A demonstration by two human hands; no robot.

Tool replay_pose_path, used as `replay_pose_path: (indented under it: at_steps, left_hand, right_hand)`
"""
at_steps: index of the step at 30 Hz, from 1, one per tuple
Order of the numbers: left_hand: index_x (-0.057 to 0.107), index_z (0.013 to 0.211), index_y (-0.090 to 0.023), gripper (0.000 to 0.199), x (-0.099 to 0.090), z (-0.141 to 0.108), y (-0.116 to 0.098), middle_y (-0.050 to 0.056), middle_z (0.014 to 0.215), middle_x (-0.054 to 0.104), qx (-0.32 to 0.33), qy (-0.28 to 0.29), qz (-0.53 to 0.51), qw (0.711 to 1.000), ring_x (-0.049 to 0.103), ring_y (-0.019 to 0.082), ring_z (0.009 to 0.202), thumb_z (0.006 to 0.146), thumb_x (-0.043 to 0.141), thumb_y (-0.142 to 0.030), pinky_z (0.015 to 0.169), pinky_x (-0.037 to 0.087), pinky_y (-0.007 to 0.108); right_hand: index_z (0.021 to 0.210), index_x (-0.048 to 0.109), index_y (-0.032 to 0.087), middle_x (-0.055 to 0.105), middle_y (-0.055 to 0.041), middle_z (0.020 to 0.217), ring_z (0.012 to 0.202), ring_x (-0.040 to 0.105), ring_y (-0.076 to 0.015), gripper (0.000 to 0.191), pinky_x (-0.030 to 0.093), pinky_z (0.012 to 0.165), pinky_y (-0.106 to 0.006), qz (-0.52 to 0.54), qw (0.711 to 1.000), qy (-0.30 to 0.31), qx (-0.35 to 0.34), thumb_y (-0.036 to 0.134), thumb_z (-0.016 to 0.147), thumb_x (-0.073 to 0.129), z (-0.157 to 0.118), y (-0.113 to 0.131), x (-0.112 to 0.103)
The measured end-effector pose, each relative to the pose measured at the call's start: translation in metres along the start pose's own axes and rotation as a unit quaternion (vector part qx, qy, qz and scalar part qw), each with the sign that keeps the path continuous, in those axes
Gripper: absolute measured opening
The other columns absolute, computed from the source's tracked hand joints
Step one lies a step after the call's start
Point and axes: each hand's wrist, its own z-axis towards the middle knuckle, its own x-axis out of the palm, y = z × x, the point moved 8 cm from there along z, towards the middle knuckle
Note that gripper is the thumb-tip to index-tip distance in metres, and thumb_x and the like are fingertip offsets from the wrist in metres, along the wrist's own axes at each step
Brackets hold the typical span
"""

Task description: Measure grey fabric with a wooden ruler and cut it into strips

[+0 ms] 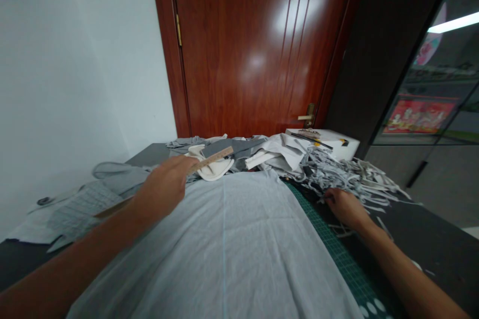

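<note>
Left hand (164, 183) pinching a brown ruler (215, 157), big gray cloth (239, 239) nearby, right hand (343, 205) by messy strips (326, 163), cannot tell if it pinches anything

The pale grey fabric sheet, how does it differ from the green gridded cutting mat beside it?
The pale grey fabric sheet is creased and gridless; the green gridded cutting mat carries fine lines. The sheet spreads broadly across the middle; the mat shows as a narrow strip along the sheet's right edge. Both reach the picture's bottom edge.
</note>
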Motion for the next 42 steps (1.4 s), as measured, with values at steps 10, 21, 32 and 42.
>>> replay_pose_path:
  at_steps: [10,21,32,42]
  left_hand:
    - [0.062,0.135,-0.007,0.053,0.046,0.009,0.03,0.016,0.124,0.066,0.057,0.049,0.164,0.984,0.058,0.031,0.119,0.096,0.029,0.007,0.103,0.042,0.041]
    - [0.068,0.124,-0.005,0.045,0.087,0.009,0.071,0.026,0.124,0.065,-0.004,0.061,0.151,0.987,0.061,0.041,0.117,0.089,0.039,0.001,0.094,0.048,0.051]
    - [0.073,0.11,-0.019,0.036,0.089,-0.059,0.038,0.014,0.116,0.073,-0.023,0.117,0.036,0.992,0.069,0.034,0.108,0.089,0.044,-0.025,0.1,0.052,0.05]
    - [0.074,0.103,-0.024,0.033,0.083,-0.092,0.022,0.012,0.114,0.076,-0.053,0.15,-0.064,0.985,0.071,0.034,0.108,0.083,0.05,-0.034,0.098,0.054,0.048]
  right_hand:
    - [0.113,0.072,0.013,0.074,-0.0176,0.118,0.115,0.067,-0.0296,0.024,0.047,0.1,-0.035,-0.001,0.998,-0.059,-0.034,0.017,0.102,0.051,-0.003,0.027,-0.021]
    - [0.13,0.065,0.017,0.068,-0.0107,0.129,0.107,0.071,-0.0261,0.033,0.061,0.09,-0.046,-0.078,0.988,0.069,-0.113,0.033,0.102,0.069,0.033,0.083,-0.005]
    - [0.134,0.063,0.018,0.067,-0.011,0.133,0.109,0.07,-0.027,0.036,0.061,0.091,-0.048,-0.139,0.971,0.117,-0.153,0.033,0.102,0.069,0.046,0.104,-0.02]
    - [0.132,0.065,0.018,0.067,-0.0107,0.133,0.112,0.069,-0.0273,0.033,0.06,0.094,-0.049,-0.165,0.963,0.131,-0.171,0.034,0.102,0.068,0.046,0.113,-0.046]
